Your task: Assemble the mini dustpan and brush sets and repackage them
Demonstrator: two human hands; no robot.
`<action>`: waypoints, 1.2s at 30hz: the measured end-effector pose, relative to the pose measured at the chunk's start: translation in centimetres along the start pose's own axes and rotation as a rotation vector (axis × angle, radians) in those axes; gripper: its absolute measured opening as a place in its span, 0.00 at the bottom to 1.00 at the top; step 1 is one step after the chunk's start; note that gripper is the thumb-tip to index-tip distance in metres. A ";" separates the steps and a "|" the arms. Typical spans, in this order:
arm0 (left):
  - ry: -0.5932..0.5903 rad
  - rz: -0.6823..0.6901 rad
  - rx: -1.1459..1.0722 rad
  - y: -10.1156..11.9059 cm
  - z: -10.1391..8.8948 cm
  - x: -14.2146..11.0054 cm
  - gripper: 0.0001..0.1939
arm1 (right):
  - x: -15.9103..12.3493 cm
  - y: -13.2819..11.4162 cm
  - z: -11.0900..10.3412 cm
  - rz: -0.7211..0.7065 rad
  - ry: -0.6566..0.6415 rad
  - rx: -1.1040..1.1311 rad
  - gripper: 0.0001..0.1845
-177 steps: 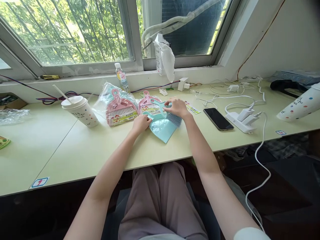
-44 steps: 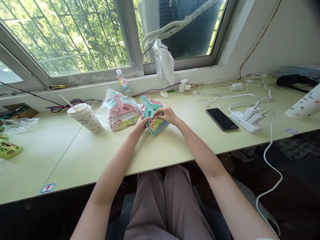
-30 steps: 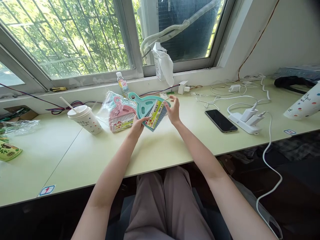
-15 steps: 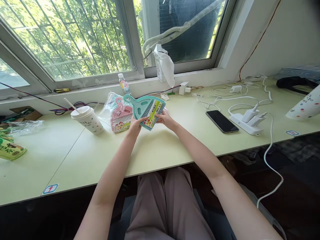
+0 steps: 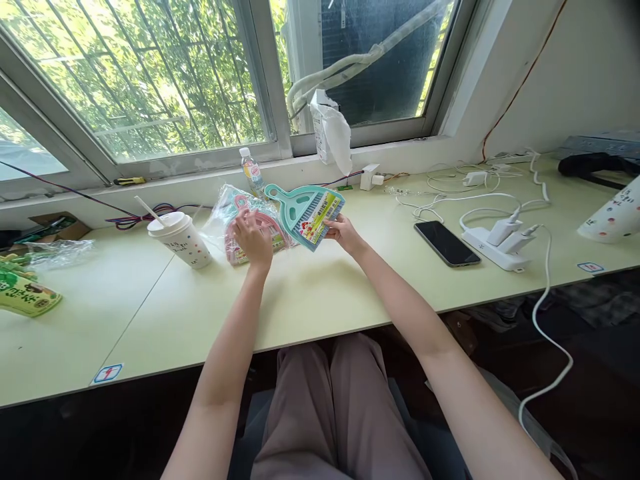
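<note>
The right hand (image 5: 346, 235) alone pinches the teal dustpan (image 5: 293, 209). Under the left hand's (image 5: 256, 241) half-curled fingers lies the pink dustpan (image 5: 233, 249), grip unclear.

The left hand (image 5: 254, 241) has left the green dustpan (image 5: 291, 207) for the pink one (image 5: 233, 251), left of centre; the right hand (image 5: 345, 233) alone holds the green, its card (image 5: 321, 217) now over the bristles (image 5: 310, 205).

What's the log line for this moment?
right hand: holds teal brush-and-dustpan set | left hand: over bagged pink set, contact unclear | black phone: on table
</note>
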State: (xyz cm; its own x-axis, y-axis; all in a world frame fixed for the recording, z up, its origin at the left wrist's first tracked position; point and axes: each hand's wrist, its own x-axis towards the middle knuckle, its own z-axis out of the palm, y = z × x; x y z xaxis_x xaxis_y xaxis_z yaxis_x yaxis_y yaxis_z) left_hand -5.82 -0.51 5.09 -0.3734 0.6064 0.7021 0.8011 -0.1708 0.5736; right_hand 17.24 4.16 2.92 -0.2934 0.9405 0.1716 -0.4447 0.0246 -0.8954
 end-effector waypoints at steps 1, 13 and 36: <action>0.015 0.002 0.106 -0.5 -0.4 0.2 0.23 | 0.0 -0.1 -0.1 -0.005 0.006 0.000 0.12; -0.054 0.052 0.428 -5.8 -0.8 1.1 0.29 | -0.2 -0.4 -0.1 -0.009 0.031 -0.011 0.11; 0.044 0.072 0.221 -4.1 -1.6 1.0 0.19 | -0.1 -0.3 -0.5 0.114 0.130 -0.079 0.11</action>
State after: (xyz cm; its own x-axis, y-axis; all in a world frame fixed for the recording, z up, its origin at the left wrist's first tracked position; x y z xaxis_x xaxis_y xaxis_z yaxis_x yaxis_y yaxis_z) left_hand -10.21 -0.50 4.12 -0.3280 0.5635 0.7582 0.9076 -0.0348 0.4185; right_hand 17.80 4.19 2.96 -0.2239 0.9745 0.0170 -0.3455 -0.0630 -0.9363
